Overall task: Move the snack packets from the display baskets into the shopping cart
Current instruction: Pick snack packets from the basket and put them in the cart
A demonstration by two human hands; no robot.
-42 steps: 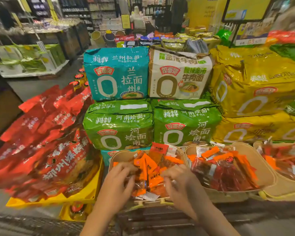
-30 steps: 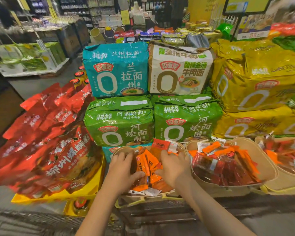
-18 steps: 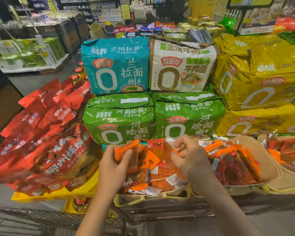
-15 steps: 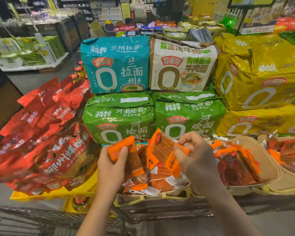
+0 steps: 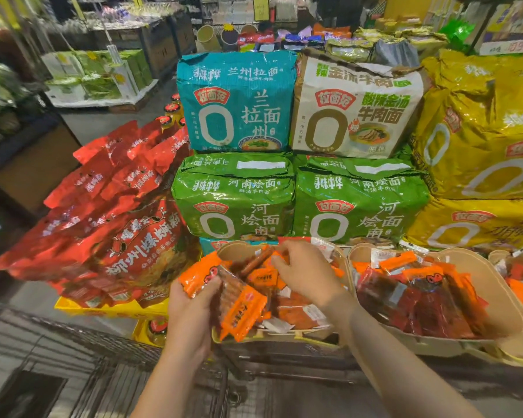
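Left hand (image 5: 191, 312) has its grip wrapped round a few orange snack packets (image 5: 239, 309) at 6 o'clock of the left basket (image 5: 272, 337) — how many is hard to tell, they overlap. Right hand (image 5: 308, 273) reaches in at the basket's middle, fingertips pinching a crinkly packet; its palm hides what lies beneath. Glossy film, see-through windows. A second tan basket (image 5: 480, 285) sits at 3 o'clock, a third cut off by the frame. Shopping cart (image 5: 109, 372) wire mesh below — blurred. Puffy green noodle bags (image 5: 234, 203) stand behind.

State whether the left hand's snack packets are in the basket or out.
Out: the left hand holds the orange packets lifted above the basket rim.
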